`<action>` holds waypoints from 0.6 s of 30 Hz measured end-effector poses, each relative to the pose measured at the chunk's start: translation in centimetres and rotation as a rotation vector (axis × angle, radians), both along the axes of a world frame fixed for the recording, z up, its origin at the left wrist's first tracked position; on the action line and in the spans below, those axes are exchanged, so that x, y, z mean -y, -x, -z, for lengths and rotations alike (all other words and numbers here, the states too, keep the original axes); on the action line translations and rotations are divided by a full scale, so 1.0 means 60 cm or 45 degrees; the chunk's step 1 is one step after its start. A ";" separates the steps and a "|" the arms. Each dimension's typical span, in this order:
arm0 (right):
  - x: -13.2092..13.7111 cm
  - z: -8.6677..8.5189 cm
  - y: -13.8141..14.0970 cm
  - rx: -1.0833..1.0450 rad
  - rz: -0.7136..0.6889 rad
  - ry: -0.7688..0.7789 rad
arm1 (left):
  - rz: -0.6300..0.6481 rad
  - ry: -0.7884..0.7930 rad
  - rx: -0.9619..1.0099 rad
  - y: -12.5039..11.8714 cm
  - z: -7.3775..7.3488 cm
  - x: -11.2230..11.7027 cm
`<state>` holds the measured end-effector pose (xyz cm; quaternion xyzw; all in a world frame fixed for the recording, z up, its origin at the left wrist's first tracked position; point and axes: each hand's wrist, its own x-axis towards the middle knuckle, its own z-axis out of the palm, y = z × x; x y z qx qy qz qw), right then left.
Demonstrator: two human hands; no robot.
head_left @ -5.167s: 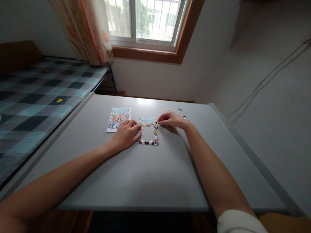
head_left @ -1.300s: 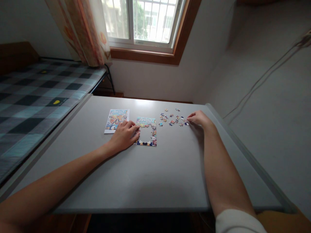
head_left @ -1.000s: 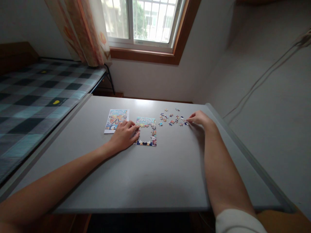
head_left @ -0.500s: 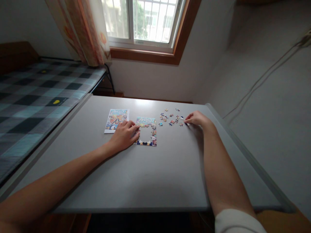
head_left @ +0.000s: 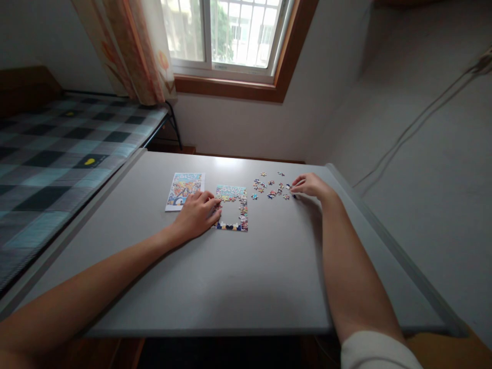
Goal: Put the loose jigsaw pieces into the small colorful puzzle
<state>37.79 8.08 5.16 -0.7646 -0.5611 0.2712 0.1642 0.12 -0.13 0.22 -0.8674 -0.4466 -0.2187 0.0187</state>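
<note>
Picking among loose pieces [head_left: 271, 194], two o'clock from the puzzle frame [head_left: 243, 212], seemed underway; whether the right hand [head_left: 312, 186] gripped one was unclear. The left hand [head_left: 197, 211] lay loosely spread at nine o'clock. Next called for a precise pinch.

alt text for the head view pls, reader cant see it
The left hand lies over the left edge of a partly built jigsaw with its middle missing, while the right hand is at the right end of scattered loose pieces. A printed picture sheet lies beside the jigsaw on a pale table.
</note>
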 end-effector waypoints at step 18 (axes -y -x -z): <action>0.020 0.006 0.188 -0.328 -0.792 -0.087 | -0.005 -0.003 -0.012 -0.005 -0.002 0.000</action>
